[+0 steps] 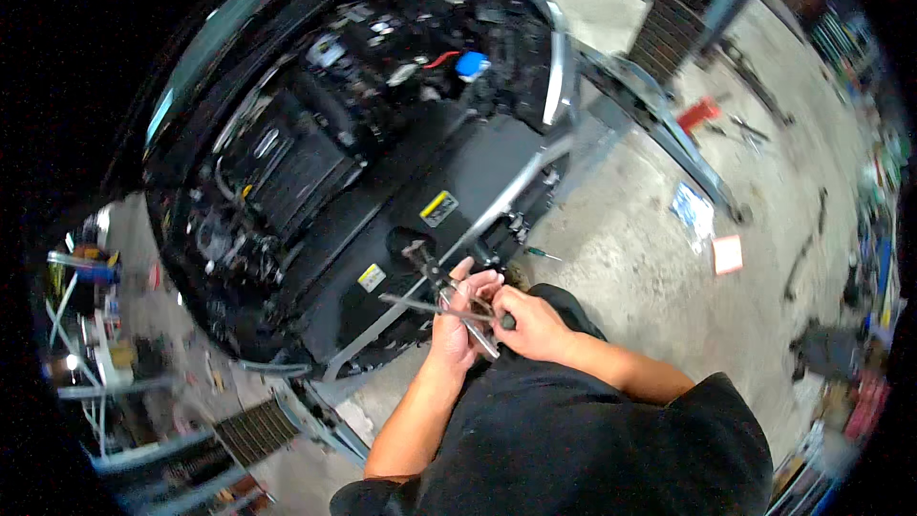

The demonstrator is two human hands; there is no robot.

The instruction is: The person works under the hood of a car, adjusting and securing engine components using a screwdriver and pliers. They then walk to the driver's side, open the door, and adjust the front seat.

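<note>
Left hand: curled around a silver-handled tool
Right hand: closed on a thin metal rod
Rod: crossing over the tool, before the car's open engine bay
Floor: screwdriver, red object

The supporting base is a grey, stained concrete floor. Landmark: the blue-grey lift arm. To its right lie a red cylindrical object and, farther out, metal hand tools. Just left of its outer end lies a crumpled clear plastic bag; just below that end, a pink square packet. Well to its left lies a teal-handled screwdriver.
</note>
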